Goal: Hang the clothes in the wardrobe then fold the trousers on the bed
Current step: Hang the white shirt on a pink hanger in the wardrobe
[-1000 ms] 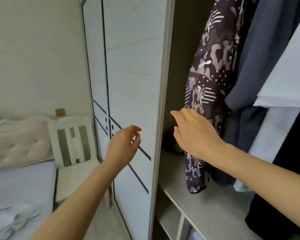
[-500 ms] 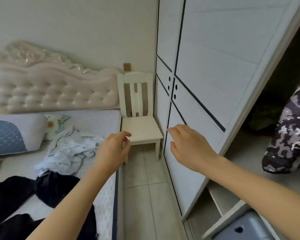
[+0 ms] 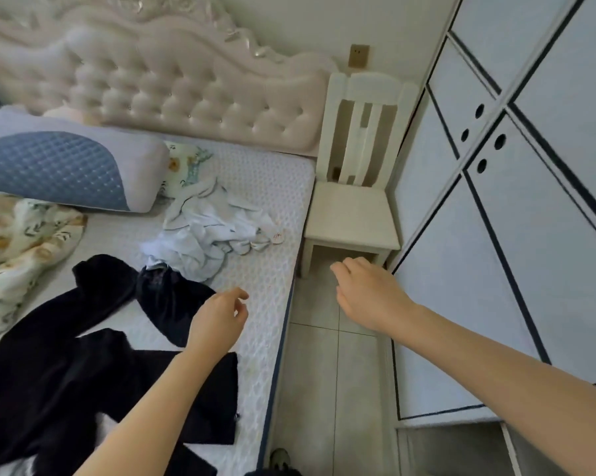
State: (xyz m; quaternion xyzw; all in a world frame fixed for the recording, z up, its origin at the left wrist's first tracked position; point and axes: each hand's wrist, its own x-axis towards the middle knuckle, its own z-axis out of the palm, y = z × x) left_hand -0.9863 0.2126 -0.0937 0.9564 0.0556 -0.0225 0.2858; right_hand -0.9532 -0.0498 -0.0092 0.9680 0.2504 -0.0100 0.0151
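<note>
Hovering at frame centre, your left hand (image 3: 217,319), loosely curled and empty, sits just right of the black trousers (image 3: 66,365); your right hand (image 3: 370,293) hangs relaxed, holding nothing.

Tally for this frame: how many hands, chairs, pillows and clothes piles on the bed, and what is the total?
Hands: 2, left hand and right hand, both empty
Chair: 1
Pillow: 1
Clothes piles: 2, pale pile and black pile; single pieces cannot be told apart
Total: 6
</note>
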